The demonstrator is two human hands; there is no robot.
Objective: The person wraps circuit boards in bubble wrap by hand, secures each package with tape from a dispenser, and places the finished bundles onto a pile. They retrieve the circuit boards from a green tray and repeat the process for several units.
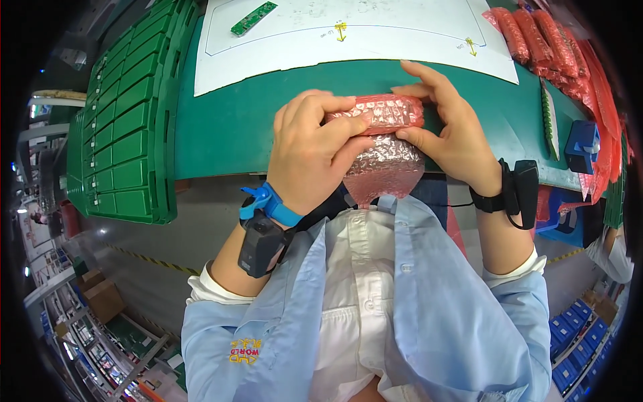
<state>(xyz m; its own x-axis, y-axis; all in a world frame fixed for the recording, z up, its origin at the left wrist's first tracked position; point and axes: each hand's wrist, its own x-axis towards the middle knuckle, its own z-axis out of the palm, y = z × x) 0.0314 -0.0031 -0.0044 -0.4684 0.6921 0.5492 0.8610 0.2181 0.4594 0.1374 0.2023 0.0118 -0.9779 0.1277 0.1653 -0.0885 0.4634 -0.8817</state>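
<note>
In front of my body I hold a roll of pink bubble wrap at the near edge of the green table. A loose flap of the wrap hangs from it toward my shirt. My left hand is closed on the roll's left end, its thumb and fingers pressing the top. My right hand grips the right end, thumb at the near side and fingers curved around the far side, the index finger raised. What lies inside the wrap is hidden.
A green circuit board lies on a white sheet at the back. Several pink wrapped bundles are piled at the far right, near a blue tape dispenser and another green strip. Green crates stand at the left.
</note>
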